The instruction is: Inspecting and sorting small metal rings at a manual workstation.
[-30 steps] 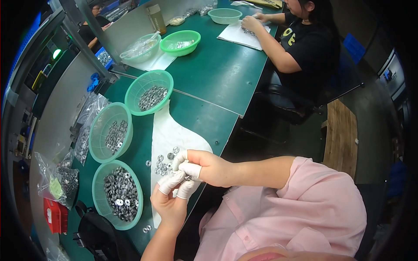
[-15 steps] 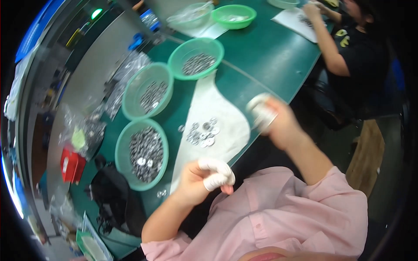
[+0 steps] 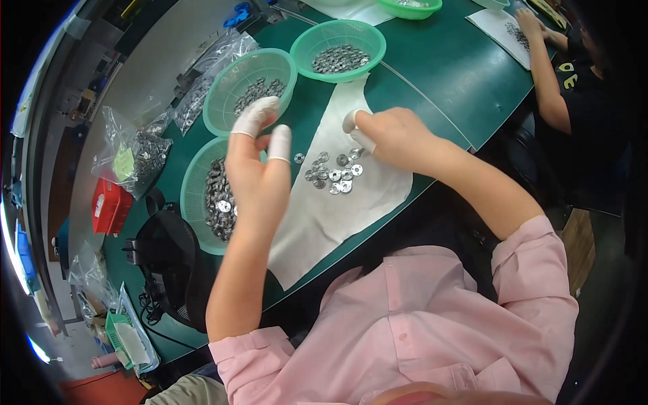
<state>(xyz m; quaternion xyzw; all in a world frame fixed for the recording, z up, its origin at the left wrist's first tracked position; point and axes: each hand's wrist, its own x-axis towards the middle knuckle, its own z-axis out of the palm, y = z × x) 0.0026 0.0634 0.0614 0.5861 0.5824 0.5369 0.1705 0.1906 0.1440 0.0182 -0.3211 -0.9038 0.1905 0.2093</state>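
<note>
My left hand (image 3: pixel 256 165) is raised above the edge of the nearest green basket (image 3: pixel 192 196), in front of the middle basket (image 3: pixel 214 101). White finger covers are on its fingertips; thumb and fingers are apart, with nothing seen between them. My right hand (image 3: pixel 398 138), also with white covers, is over the white cloth (image 3: pixel 324 219) beside a loose group of round silver metal discs (image 3: pixel 335 175). Its fingers are curled in toward the thumb, and whatever they hold is hidden. One disc (image 3: pixel 299 158) lies off the cloth's left edge. Many small metal discs fill part of each basket.
A third green basket (image 3: pixel 304 50) stands farther back. On the left are a clear bag of metal parts (image 3: pixel 150 156), a red box (image 3: pixel 112 208) and a black bag (image 3: pixel 165 253). A co-worker's hands (image 3: pixel 530 23) are at the far right of the green table (image 3: pixel 452 74).
My left hand has moved forward from near my chest and its fingers have spread. My right hand has moved left, from beyond the table edge to over the cloth. The view has shifted.
</note>
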